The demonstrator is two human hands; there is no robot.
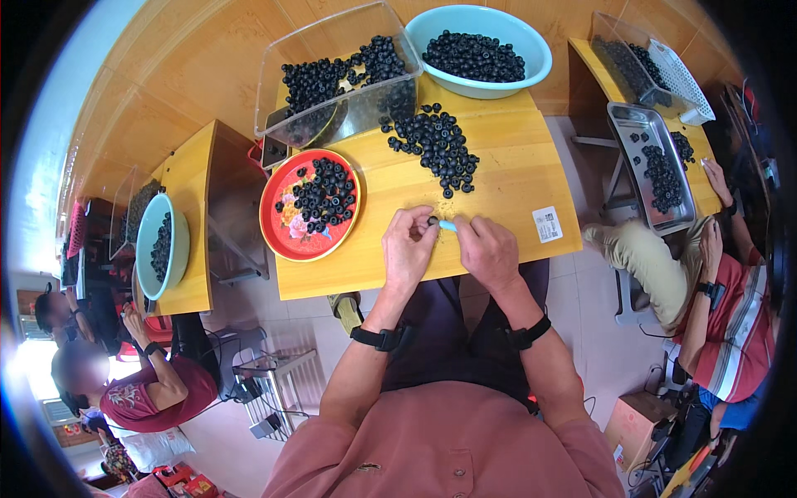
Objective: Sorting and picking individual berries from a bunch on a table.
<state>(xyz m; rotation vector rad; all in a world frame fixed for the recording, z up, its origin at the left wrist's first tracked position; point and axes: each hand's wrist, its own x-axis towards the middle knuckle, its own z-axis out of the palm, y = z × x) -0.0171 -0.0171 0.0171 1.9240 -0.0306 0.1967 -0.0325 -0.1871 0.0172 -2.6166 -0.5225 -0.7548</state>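
My left hand (407, 247) pinches a small round black part (432, 221) between thumb and fingertips, just above the near part of the table. Closed around a slim light-blue tool (448, 225), my right hand (491, 256) brings its end up against the black part. The tool's tip is too small to make out. Ahead of my hands lies a loose pile of the same black ring-like parts (436, 149) on the yellow table (515, 158). More of them sit in a red flowered round tray (305, 249) to the left of my hands.
A clear plastic bin (357, 109) and a light-blue basin (490, 89), both holding black parts, stand at the table's far side. A white label (547, 224) is on the right. Other people work at side tables, with a metal tray (682, 217) right and another basin (181, 253) left.
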